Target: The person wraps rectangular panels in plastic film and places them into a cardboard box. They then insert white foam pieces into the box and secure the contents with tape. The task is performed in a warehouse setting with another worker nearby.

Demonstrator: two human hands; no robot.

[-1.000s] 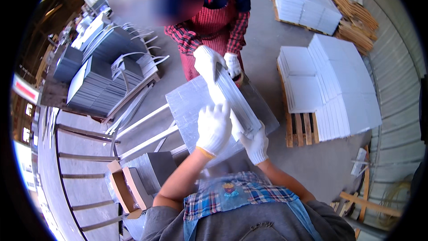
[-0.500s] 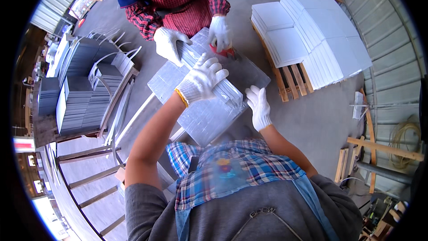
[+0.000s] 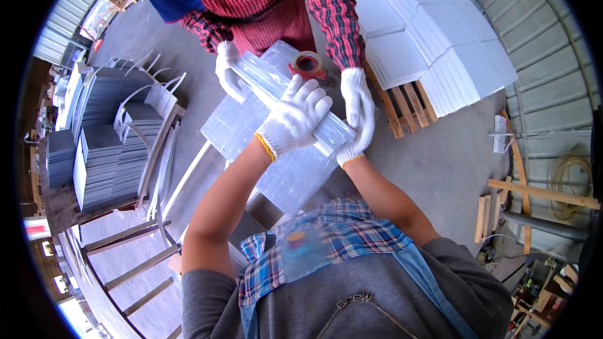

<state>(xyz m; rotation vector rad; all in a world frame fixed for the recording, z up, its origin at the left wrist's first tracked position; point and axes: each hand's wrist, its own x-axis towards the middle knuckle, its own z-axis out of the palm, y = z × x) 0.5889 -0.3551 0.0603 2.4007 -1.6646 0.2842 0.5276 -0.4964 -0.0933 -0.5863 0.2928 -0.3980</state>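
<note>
My gloved left hand (image 3: 296, 115) lies across the top of a tilted bundle of thin light-grey panels (image 3: 334, 133) in shiny clear film, its fingers stretched out. At the bundle's right end, my gloved right hand (image 3: 355, 145) is set against the edge with its fingers extended, partly hidden by a co-worker's gloved hand (image 3: 353, 93). Another gloved hand of that person (image 3: 227, 69) grips the far left end. Beyond the bundle stands a red tape dispenser (image 3: 306, 64) with a roll on it. Underneath is a grey work surface (image 3: 232, 116) with a shiny covering.
The co-worker in a red checked apron (image 3: 264, 16) stands opposite. White panels (image 3: 440, 37) are stacked on a wooden pallet (image 3: 411, 108) at the right. Grey panels (image 3: 103, 150) with loose straps stand at the left, near a slatted wooden frame (image 3: 141, 267).
The co-worker has let go of the tape dispenser and reached to the bundle's right end. My right hand has moved in against that end. My left hand has shifted slightly right on the bundle.
</note>
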